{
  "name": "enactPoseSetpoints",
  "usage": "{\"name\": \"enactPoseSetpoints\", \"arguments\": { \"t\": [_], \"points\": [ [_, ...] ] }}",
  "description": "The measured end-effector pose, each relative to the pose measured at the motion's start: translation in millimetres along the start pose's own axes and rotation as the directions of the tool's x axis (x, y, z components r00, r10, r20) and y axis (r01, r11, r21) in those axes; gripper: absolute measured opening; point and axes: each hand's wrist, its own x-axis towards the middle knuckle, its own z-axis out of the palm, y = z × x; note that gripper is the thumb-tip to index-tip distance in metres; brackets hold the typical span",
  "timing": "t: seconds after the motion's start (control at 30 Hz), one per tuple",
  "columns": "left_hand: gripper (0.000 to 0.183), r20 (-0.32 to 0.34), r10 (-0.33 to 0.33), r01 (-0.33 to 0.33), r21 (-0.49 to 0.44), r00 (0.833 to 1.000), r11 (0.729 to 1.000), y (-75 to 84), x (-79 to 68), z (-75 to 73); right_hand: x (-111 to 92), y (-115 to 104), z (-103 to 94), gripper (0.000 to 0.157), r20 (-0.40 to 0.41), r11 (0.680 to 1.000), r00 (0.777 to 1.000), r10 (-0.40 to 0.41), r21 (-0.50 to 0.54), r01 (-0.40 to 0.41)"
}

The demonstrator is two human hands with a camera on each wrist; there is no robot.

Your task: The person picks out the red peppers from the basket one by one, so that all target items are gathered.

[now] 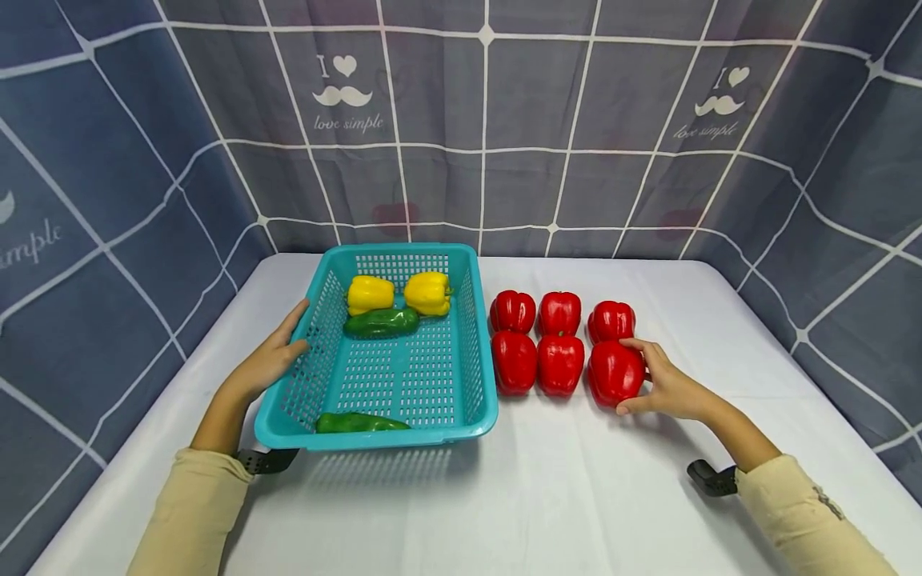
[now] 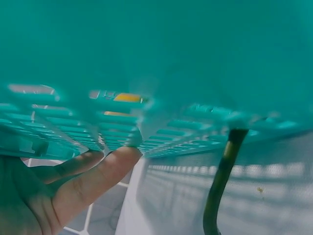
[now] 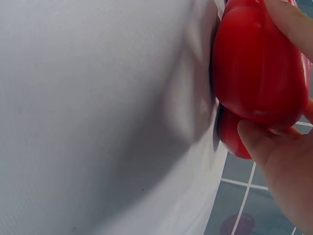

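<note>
My left hand (image 1: pixel 261 364) rests against the left side of a teal plastic basket (image 1: pixel 327 436), fingers fairly straight. In the left wrist view, fingertips (image 2: pixel 129 152) touch the slotted outer wall below the rim. Inside the basket are two yellow bell peppers (image 1: pixel 428 294), a green pepper (image 1: pixel 382 322) beside them and another green pepper (image 1: pixel 360 422) along the front wall. On the right, my right hand (image 1: pixel 673 386) grips the front right red bell pepper (image 1: pixel 614 374) between thumb and fingers. The right wrist view shows this red bell pepper (image 3: pixel 259 63) close to the white surface.
Two more red bell peppers (image 1: pixel 560 364) stand in the front row, left of the gripped one. Behind them is a back row with another red bell pepper (image 1: pixel 611 321). A white cloth (image 1: pixel 547 496) covers the table; checked curtains (image 1: pixel 439 96) enclose the back and sides.
</note>
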Motion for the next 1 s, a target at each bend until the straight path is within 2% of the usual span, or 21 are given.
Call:
{"name": "enactPoseSetpoints", "arguments": {
  "t": [0.53, 0.73, 1.0],
  "points": [
    [0.075, -0.004, 0.009, -0.009, -0.013, 1.0, 1.0, -0.3, 1.1, 1.3, -5.3, 1.3, -5.3, 0.099, -0.012, 0.999, 1.0, -0.026, -0.021, 0.026],
    [0.074, -0.006, 0.002, -0.003, -0.018, 1.0, 1.0, -1.6, 0.8, 0.9, -9.6, 5.1, -9.2, 0.099, -0.009, 1.0, 1.0, 0.011, -0.022, -0.011],
    [0.074, -0.004, 0.012, -0.012, -0.02, 1.0, 1.0, -0.3, 0.2, 1.7, -13.7, 16.4, -18.3, 0.094, -0.025, 0.999, 0.999, 0.022, -0.024, -0.023]
  ]
}}
